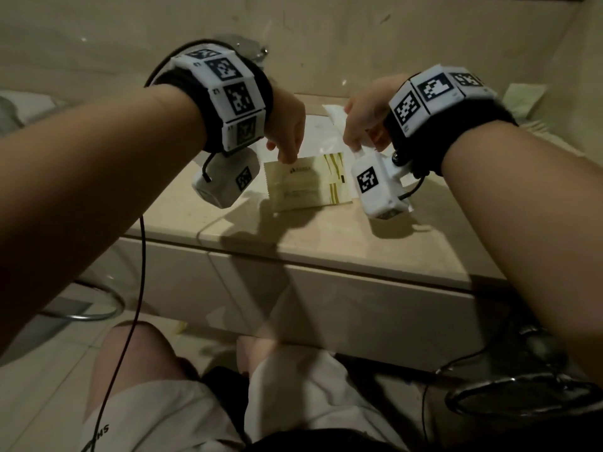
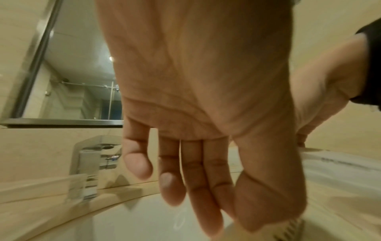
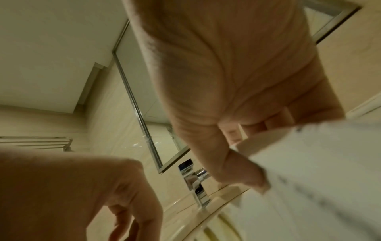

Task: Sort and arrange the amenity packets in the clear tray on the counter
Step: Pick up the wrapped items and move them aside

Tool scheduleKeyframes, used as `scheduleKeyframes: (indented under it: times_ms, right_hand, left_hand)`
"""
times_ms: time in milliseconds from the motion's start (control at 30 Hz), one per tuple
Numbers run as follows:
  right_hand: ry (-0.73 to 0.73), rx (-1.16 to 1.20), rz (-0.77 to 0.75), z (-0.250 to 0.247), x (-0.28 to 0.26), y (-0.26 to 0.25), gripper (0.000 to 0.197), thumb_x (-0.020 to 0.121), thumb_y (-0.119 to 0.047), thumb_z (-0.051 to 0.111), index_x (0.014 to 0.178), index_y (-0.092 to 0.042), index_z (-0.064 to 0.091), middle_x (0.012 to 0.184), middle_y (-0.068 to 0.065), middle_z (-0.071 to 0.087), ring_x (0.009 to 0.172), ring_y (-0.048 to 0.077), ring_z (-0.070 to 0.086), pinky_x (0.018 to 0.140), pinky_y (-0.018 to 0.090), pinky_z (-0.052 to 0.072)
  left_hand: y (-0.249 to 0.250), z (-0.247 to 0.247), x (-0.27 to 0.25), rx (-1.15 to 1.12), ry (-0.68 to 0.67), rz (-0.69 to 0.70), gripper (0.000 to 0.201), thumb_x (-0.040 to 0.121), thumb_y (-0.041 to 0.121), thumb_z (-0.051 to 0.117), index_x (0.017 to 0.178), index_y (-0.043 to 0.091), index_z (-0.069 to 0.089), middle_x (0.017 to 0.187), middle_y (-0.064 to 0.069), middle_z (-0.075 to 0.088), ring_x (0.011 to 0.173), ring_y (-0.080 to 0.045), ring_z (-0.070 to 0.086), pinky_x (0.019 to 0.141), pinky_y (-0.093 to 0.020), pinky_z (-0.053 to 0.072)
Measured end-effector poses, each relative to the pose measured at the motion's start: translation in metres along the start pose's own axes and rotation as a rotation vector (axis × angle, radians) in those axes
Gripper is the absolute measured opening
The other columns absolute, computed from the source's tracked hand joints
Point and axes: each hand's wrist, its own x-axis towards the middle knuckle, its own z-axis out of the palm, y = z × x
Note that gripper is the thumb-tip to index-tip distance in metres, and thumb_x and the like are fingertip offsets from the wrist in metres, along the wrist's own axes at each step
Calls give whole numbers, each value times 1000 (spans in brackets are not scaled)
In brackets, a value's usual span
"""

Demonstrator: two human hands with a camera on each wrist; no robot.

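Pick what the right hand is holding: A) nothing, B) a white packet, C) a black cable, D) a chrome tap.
B: in the right wrist view the right hand pinches a white packet between thumb and curled fingers, above the counter.

Left hand (image 1: pixel 287 123) open; right hand (image 1: pixel 365 115) pinching

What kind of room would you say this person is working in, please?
Most likely a hotel bathroom: a chrome faucet stands by a white basin, a glass shower enclosure shows behind, and printed amenity packets lie on the beige stone counter.
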Motion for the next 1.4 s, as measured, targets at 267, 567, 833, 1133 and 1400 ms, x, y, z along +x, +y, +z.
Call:
scheduleKeyframes:
  times_ms: [267,567,833,1133,1400]
  right_hand:
    - [-22,67,-93,9,26,-48,23,86,-9,60,67,-14,48,70,1,53,60,12,51,60,23,45]
    - [-143,238,-40,20,49,-89,20,80,-4,59,98,-8,51,69,7,51,58,17,47,71,30,51]
    - [-125,420,16,31,67,-110,15,86,-5,51,76,-8,41,66,5,36,55,17,36,61,26,42]
    - [-158,688,13,40,81,-134,3,89,-4,45,87,-7,44,82,9,48,72,19,51,65,25,46]
    - [-219,1054,31,47,88,-168,13,88,-5,41,77,-9,37,78,6,41,64,15,44,72,22,45]
  left_hand:
    - [-57,22,-10,-76,37,-99,14,81,22,67,69,25,60,67,3,59,63,-8,51,83,-31,46]
    - [-114,35,-25,-234,65,-234,9,81,14,67,73,17,65,62,-1,57,58,-14,48,76,-33,44]
    - [-138,36,-33,-340,98,-289,19,85,16,64,69,26,59,64,1,56,57,-12,46,60,-23,39]
    - [-165,33,-54,-409,281,-386,10,87,22,61,96,23,66,74,-1,62,58,-9,48,59,-21,40]
    - [-192,47,-74,-571,448,-504,18,90,21,58,104,17,67,75,-1,63,56,-6,49,55,-17,40]
